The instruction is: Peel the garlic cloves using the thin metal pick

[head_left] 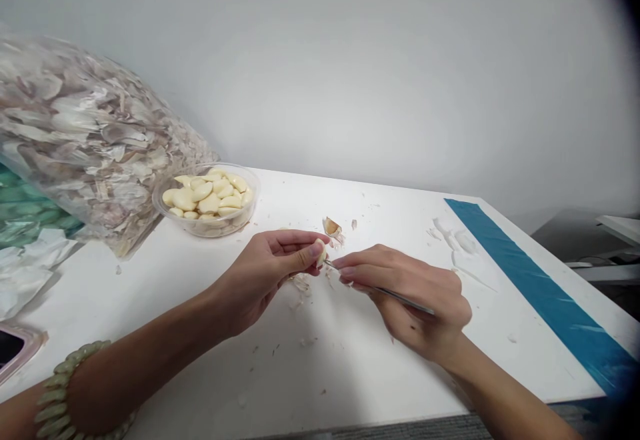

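Between the thumb and fingers of my left hand is a pale garlic clove, held above the middle of the table. My right hand grips a thin metal tool like a small knife or pick; its exact kind is hard to make out. The tool's tip meets the clove or lies very close to it. Just behind the hands lies a brownish piece of garlic skin, with more skin scraps around it. A clear round plastic bowl of peeled cloves stands behind my left hand.
A big clear bag full of garlic skins leans at the left, beside a green bag. Crumpled tissue and a phone lie nearer. Blue tape crosses the white table at right. A wall rises behind.
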Tool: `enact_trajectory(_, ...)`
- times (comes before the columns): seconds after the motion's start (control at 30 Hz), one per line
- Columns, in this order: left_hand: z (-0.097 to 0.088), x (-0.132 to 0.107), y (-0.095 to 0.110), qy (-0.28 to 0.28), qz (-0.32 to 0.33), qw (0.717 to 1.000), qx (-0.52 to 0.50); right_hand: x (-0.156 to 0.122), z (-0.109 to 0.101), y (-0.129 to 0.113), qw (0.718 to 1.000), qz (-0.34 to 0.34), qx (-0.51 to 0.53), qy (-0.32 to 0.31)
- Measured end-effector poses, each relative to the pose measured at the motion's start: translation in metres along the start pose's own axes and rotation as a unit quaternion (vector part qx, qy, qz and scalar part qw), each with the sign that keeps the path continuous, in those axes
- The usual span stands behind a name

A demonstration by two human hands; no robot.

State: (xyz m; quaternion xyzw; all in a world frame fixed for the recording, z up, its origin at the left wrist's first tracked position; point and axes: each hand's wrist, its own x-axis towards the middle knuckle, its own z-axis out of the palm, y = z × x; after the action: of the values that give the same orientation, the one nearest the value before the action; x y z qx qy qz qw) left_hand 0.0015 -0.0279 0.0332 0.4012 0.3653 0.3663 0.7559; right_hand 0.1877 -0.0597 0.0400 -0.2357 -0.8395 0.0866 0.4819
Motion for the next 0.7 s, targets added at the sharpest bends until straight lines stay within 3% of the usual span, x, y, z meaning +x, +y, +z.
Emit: enact_trajectory(0.7, -0.0031, 0.0019, -0.0023, -0.001, 0.009, 1.0, -0.004, -0.0014, -0.0001, -0.0012, 1.0, -0.003, 0.029, 0.011)
